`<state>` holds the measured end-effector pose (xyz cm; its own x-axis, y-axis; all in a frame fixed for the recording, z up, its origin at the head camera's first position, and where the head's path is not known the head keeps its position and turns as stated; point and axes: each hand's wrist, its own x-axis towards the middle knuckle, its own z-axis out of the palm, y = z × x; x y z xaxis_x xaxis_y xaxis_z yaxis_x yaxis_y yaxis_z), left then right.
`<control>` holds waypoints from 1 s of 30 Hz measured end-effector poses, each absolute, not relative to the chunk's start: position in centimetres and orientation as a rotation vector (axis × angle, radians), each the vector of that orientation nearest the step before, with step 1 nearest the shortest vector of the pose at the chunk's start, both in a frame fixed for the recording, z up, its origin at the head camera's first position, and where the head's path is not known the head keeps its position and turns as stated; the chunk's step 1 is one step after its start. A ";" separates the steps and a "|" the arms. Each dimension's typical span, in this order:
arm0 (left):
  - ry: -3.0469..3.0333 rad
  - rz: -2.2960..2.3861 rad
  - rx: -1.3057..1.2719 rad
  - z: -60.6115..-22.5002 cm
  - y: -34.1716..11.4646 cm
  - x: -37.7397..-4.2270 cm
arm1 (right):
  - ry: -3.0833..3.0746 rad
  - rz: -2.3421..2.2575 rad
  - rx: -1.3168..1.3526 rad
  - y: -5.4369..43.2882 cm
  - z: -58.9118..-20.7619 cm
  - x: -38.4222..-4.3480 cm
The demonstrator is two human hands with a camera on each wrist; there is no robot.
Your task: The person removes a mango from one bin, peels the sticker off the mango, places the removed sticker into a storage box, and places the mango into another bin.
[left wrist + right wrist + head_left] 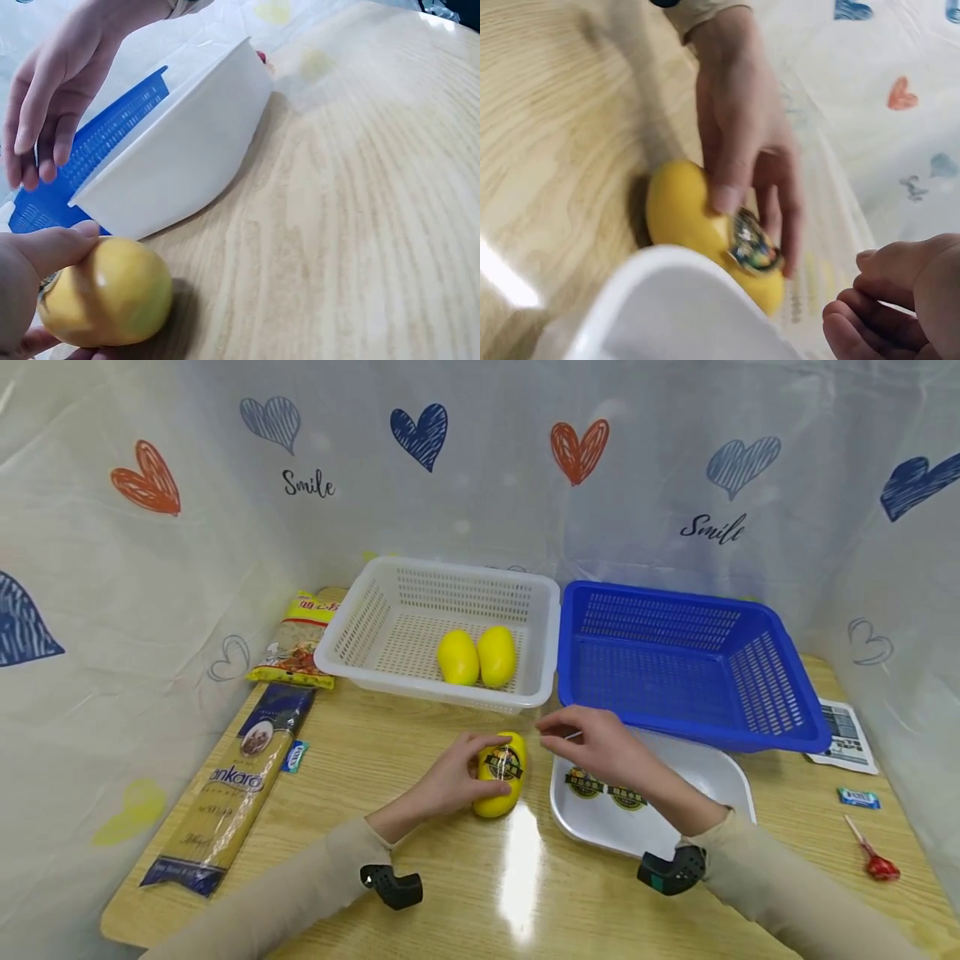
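My left hand (455,774) holds a yellow mango (491,804) on the table, thumb on the near side and fingers on the far side. A black-and-gold label (503,763) lies across the mango's top. My right hand (600,745) hovers over the left rim of a white basin (708,764), just right of the mango. Its fingers (877,315) are loosely bent with nothing seen between them, in the right wrist view. Two similar labels (583,782) show in the basin, partly under the right arm. Two more mangoes (497,657) lie in a white basket (367,618).
A blue basket (637,685) stands behind the basin. To the left are a pasta packet (225,793), a yellow snack bag (296,643) and a small blue-green wrapped candy (295,757). At right lie another wrapped candy (858,798), a red lollipop (881,867) and a printed packet (843,735).
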<state>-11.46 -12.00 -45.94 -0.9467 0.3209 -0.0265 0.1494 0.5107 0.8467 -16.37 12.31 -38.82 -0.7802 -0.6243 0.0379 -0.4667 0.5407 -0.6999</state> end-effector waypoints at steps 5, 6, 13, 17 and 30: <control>2.565 1.498 0.328 -46.4 -11.7 -11.4 | 2.524 -0.978 -0.984 10.0 -39.7 -16.5; 2.564 1.515 0.320 -46.4 -11.7 -11.3 | 2.521 -0.968 -0.976 9.7 -39.8 -16.6; 2.551 1.581 0.299 -46.5 -11.5 -10.9 | 2.510 -0.917 -0.913 8.7 -40.5 -17.4; 2.559 1.571 0.301 -46.4 -11.5 -10.7 | 2.488 -0.917 -0.896 8.4 -40.7 -17.6; 2.620 1.555 0.320 -46.3 -11.0 -10.6 | 2.477 -0.923 -0.860 7.5 -40.7 -17.8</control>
